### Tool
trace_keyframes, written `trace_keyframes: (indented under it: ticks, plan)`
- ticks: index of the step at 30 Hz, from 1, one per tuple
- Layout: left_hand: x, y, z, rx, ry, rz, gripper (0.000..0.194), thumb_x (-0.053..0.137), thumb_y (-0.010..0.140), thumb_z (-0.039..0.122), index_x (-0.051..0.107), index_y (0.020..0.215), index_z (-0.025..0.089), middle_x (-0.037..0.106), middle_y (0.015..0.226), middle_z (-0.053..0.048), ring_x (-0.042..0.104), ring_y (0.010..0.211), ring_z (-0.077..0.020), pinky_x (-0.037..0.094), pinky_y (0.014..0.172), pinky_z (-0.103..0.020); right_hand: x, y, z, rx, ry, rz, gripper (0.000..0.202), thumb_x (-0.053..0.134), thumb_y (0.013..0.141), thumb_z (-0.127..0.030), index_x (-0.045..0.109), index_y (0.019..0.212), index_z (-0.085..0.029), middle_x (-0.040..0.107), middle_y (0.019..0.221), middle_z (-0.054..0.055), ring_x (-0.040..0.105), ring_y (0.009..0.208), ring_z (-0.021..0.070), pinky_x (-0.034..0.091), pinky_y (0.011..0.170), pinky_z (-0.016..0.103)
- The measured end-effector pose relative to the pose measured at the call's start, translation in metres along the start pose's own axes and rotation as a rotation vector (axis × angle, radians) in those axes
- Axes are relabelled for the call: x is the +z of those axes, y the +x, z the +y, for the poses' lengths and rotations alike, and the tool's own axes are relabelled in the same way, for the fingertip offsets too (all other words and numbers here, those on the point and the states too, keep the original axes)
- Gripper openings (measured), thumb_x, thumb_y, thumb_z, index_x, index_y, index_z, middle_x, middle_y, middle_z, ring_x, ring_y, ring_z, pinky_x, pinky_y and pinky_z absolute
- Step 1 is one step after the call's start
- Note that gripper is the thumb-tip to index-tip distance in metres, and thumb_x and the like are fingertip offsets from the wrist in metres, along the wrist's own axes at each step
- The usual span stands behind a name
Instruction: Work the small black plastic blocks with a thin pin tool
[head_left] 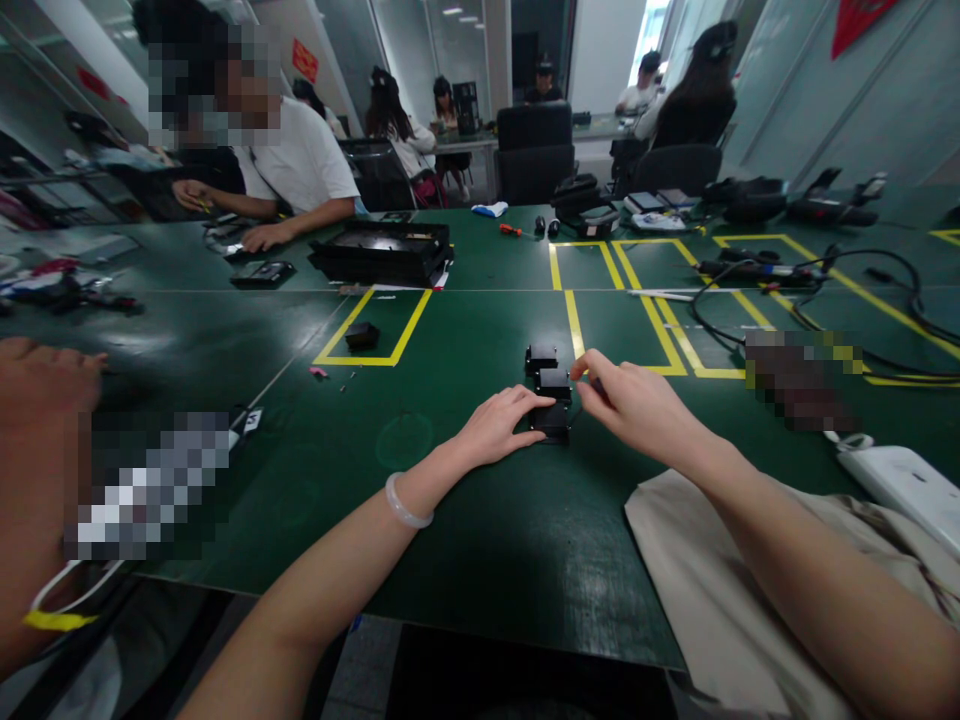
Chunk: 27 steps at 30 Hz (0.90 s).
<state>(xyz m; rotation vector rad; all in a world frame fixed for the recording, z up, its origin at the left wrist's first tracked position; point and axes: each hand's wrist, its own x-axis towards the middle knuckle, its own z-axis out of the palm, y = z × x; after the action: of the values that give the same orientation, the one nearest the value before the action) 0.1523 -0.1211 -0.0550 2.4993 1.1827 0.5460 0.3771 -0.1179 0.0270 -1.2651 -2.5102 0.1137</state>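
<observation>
Three small black box-shaped parts stand in a row on the green table: the nearest black box (554, 424), a middle black box (553, 383) and a far black box (541, 357). Small shiny points, like screws, show at their edges. My left hand (491, 425) grips the nearest box from the left, thumb at its near side and fingers over its far edge. At the right of the middle box is my right hand (637, 400), its fingers curled and the fingertips close together. Whatever lies between those fingertips is too small or hidden to make out.
Another black part (362, 336) sits inside a yellow-taped rectangle, near a pink piece (319, 373) and tiny bits. Beyond are a black tray (381, 252), an orange screwdriver (511, 230) and cables (892, 340). Beige cloth (675, 540) lies under my right arm. A co-worker's arm (41, 450) enters at left.
</observation>
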Motion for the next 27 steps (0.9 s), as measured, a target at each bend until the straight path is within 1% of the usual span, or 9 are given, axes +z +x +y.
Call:
trace_keyframes:
  ticks: [2,5,7,10,12,17,19,23,27]
  plan:
    - [0.0004,0.0002,-0.0004,0.000,0.006,0.001,0.045,0.060,0.091,0.038,0.046,0.133,0.029,0.054,0.117,-0.006,0.053,0.108,-0.0248,0.047,0.090,-0.039,-0.0005,0.0001,-0.0005,-0.001,0.018,-0.002,0.023,0.037,0.096,-0.036,0.052,0.105,-0.020,0.060,0.066,0.000,0.055,0.061,0.0175,0.027,0.056,0.027]
    - [0.0013,0.0004,-0.0011,-0.003,0.006,0.005,0.046,0.061,0.090,0.038,0.047,0.132,0.028,0.054,0.118,-0.007,0.054,0.107,-0.0247,0.047,0.091,-0.039,0.0005,0.0002,0.0001,0.001,-0.006,-0.004,0.028,0.037,0.096,-0.044,0.054,0.098,-0.021,0.060,0.066,0.000,0.056,0.063,0.0187,0.027,0.056,0.027]
    - [0.0013,0.0003,-0.0011,-0.005,0.001,0.005,0.046,0.060,0.090,0.038,0.047,0.133,0.028,0.054,0.118,-0.006,0.054,0.107,-0.0244,0.046,0.091,-0.039,0.0015,0.0001,0.0007,0.004,-0.029,-0.001,0.027,0.037,0.097,-0.042,0.054,0.096,-0.021,0.060,0.066,0.001,0.055,0.062,0.0189,0.027,0.056,0.027]
    - [0.0008,0.0003,-0.0008,-0.003,0.001,-0.001,0.046,0.059,0.091,0.038,0.046,0.134,0.029,0.054,0.118,-0.006,0.053,0.109,-0.0245,0.046,0.091,-0.039,0.0019,0.0000,0.0005,0.008,-0.026,0.008,0.023,0.036,0.096,-0.034,0.052,0.104,-0.020,0.060,0.066,0.000,0.055,0.061,0.0186,0.027,0.056,0.027]
    - [0.0007,0.0003,-0.0007,-0.005,0.004,-0.003,0.046,0.059,0.091,0.038,0.046,0.134,0.029,0.054,0.118,-0.006,0.053,0.109,-0.0245,0.046,0.091,-0.039,0.0015,-0.0001,0.0000,0.005,-0.006,0.013,0.023,0.035,0.096,-0.033,0.051,0.107,-0.020,0.060,0.066,0.000,0.056,0.062,0.0185,0.027,0.056,0.027]
    - [0.0017,0.0002,-0.0016,-0.005,0.004,0.000,0.047,0.060,0.091,0.039,0.046,0.134,0.029,0.054,0.119,-0.006,0.053,0.108,-0.0243,0.046,0.092,-0.039,0.0015,0.0001,0.0000,0.005,-0.025,0.002,0.027,0.037,0.096,-0.042,0.054,0.099,-0.021,0.061,0.066,0.001,0.056,0.064,0.0196,0.027,0.056,0.027]
    - [0.0020,0.0000,-0.0017,-0.003,0.003,0.003,0.047,0.060,0.091,0.039,0.045,0.134,0.029,0.054,0.119,-0.006,0.053,0.108,-0.0243,0.046,0.092,-0.039,0.0014,0.0000,-0.0001,0.006,-0.038,0.000,0.026,0.036,0.096,-0.039,0.054,0.099,-0.021,0.060,0.066,0.001,0.056,0.063,0.0193,0.027,0.055,0.028]
    - [0.0015,0.0000,-0.0010,-0.004,0.002,0.008,0.047,0.060,0.091,0.039,0.045,0.134,0.029,0.054,0.119,-0.006,0.053,0.108,-0.0245,0.046,0.092,-0.040,0.0004,-0.0002,-0.0005,0.006,-0.004,0.008,0.025,0.035,0.096,-0.034,0.052,0.108,-0.020,0.061,0.067,0.001,0.056,0.062,0.0186,0.029,0.056,0.028]
    - [0.0009,0.0001,-0.0002,-0.011,0.004,0.005,0.046,0.060,0.091,0.039,0.046,0.133,0.030,0.054,0.119,-0.006,0.054,0.107,-0.0246,0.047,0.092,-0.041,0.0008,0.0001,0.0006,-0.003,-0.017,0.008,0.029,0.036,0.096,-0.043,0.054,0.102,-0.021,0.061,0.067,0.001,0.055,0.062,0.0188,0.028,0.056,0.028]
